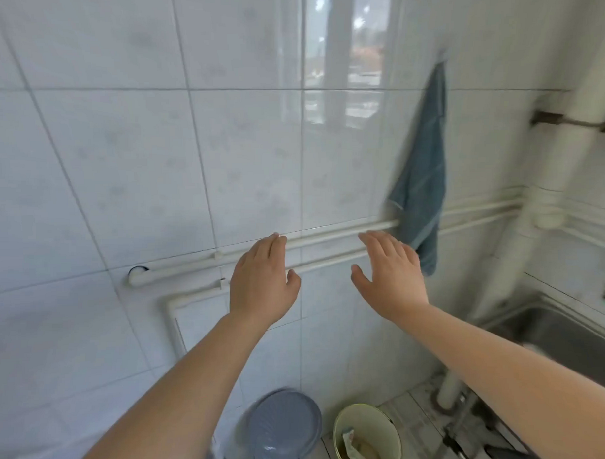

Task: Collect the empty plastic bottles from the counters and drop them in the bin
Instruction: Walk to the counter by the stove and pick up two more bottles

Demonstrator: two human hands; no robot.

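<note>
While no plastic bottle shows, left hand (261,282) and right hand (388,274) raised flat, empty, before the tiled wall (120,150). Better first to look toward the counters, then return to the bucket (366,433) below.

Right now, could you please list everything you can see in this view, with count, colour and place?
towel: one, blue-grey, hanging on the tiled wall at right
wall pipes: two, white, running across the wall behind the hands
large pipe: one, white, upright in the right corner
sink: one, steel, right edge
bucket: one, pale yellow-green, on the floor, scraps inside
round basin: one, grey-blue, lower centre, left of the bucket
plastic bottles: none visible
left hand: open, empty
right hand: open, empty
</note>
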